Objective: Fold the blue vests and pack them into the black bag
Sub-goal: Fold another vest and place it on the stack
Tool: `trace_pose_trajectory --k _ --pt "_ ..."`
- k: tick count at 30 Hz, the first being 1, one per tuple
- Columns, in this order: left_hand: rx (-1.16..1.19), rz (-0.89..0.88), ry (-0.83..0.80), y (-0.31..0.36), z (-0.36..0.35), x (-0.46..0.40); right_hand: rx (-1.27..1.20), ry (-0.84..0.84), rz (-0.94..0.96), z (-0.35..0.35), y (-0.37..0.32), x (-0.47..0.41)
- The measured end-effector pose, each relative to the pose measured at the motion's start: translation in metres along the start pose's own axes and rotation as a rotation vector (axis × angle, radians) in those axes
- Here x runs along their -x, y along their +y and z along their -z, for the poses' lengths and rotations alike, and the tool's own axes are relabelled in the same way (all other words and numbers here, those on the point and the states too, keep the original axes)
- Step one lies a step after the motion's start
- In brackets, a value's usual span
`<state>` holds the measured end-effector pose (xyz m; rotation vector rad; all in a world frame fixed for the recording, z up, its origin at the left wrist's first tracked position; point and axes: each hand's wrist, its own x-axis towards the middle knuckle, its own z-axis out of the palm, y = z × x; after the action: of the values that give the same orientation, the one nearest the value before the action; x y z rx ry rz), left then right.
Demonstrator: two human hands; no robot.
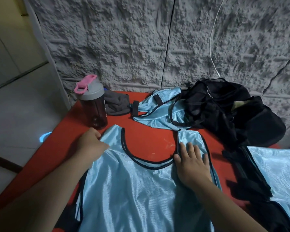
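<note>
Here, nearest the viewer, one blue vest [137,190] lies spread flat on the red bench [60,148], its long axis running near to far, hem towards the person and the two shoulder straps pointing away. Both hands sit at the far end of it, one on each strap. The right hand [192,162] lies released and flat, fingers straight and splayed, pressing the right strap just beside the black-trimmed neckline. The left hand [92,144] is at the left strap's outer edge; its fingers look curled at the cloth, but whether they pinch it I cannot tell. Since each hand is already on its own strap, a fold would likely turn either side inwards across that long axis.

At the right edge lies another blue vest [281,169], next to black straps. Further off, a crumpled vest [159,109] touches the black bag [224,111], which slumps at the far right against the wall. Far left stand a shaker bottle [93,101] and a grey cloth [117,104].
</note>
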<state>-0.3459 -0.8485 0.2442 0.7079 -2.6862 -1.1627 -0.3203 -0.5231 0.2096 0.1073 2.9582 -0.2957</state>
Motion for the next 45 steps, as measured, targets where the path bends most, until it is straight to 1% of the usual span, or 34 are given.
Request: trace_pose_trajectory --k 4,5,8,10,12,14,16,20,23,24,25,26,28,30,32,36,40,45 --pt "-0.160 -0.278 0.138 -0.009 -0.003 0.000 -0.003 -0.007 0.000 0.001 0.000 -0.001" --pt "-0.152 -0.291 0.161 -0.011 -0.005 0.000 -0.007 -0.008 0.001 0.002 0.000 -0.001" --pt "-0.047 -0.233 0.188 -0.014 -0.007 -0.004 0.000 -0.013 0.003 0.002 0.001 0.000" --pt "-0.039 -0.258 0.196 -0.016 -0.007 -0.007 -0.003 -0.010 0.007 0.002 0.002 0.000" --pt "-0.071 -0.347 0.182 -0.019 -0.008 -0.008 -0.015 0.009 0.007 0.003 0.001 0.000" --pt "-0.165 -0.474 0.145 -0.023 -0.015 -0.008 -0.031 0.035 0.008 0.003 0.000 0.001" --pt "-0.248 -0.549 0.142 -0.027 -0.021 -0.009 -0.059 0.063 0.011 0.005 0.000 0.003" --pt "-0.285 -0.502 0.154 -0.027 -0.021 -0.012 -0.101 0.077 0.004 0.004 0.004 0.002" --pt "-0.435 -0.508 0.195 -0.017 -0.023 0.000 -0.117 0.139 0.027 0.004 0.005 -0.003" --pt "-0.448 -0.521 0.201 -0.010 -0.024 0.007 -0.130 0.168 0.044 0.007 0.004 -0.004" --pt "-0.432 -0.564 0.178 -0.002 -0.025 0.015 -0.145 0.191 0.077 0.010 0.004 -0.005" --pt "-0.389 -0.642 0.115 0.005 -0.028 0.022 -0.160 0.202 0.119 0.013 0.003 -0.006" --pt "-0.288 -0.764 -0.093 0.015 -0.035 0.033 -0.181 0.197 0.182 0.018 0.002 -0.002" --pt "-0.247 -0.804 -0.212 0.018 -0.042 0.040 -0.177 0.197 0.210 0.019 0.000 0.003" --pt "-0.239 -0.781 -0.279 0.017 -0.045 0.042 -0.175 0.192 0.207 0.020 -0.001 0.006" --pt "-0.242 -0.760 -0.340 0.013 -0.038 0.036 -0.175 0.200 0.231 0.020 0.000 0.006" --pt "-0.263 -0.773 -0.320 0.007 -0.032 0.031 -0.129 0.175 0.245 0.021 -0.003 0.007" --pt "-0.312 -0.790 -0.316 0.006 -0.033 0.030 -0.094 0.169 0.207 0.019 -0.012 0.009"
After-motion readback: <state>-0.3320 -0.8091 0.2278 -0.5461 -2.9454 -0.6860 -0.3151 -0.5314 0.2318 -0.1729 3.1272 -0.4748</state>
